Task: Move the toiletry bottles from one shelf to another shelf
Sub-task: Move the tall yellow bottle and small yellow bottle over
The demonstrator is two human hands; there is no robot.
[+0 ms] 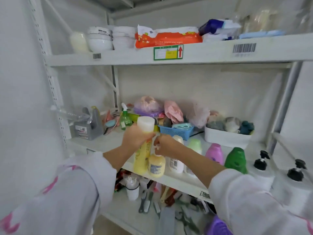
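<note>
My left hand (135, 136) grips a tall yellow bottle (142, 156) with a white cap just below its top, at the front of the middle shelf (183, 181). My right hand (165, 144) pinches the white pump of a short yellow pump bottle (156, 166) beside it. To the right along the shelf's front stand a white bottle (175, 164), a pale green-capped bottle (194, 146), a pink bottle (215, 154), a green bottle (236, 161) and two white pump bottles with black heads (261, 170) (294, 180).
Behind the row lie a blue basket (177, 131), a white bin of cloth items (227, 137), a green spray bottle (125, 117), bags and a grey tape dispenser (89, 126). The upper shelf (118, 56) holds bowls and an orange pack (169, 39). The lower shelf carries brushes and tools.
</note>
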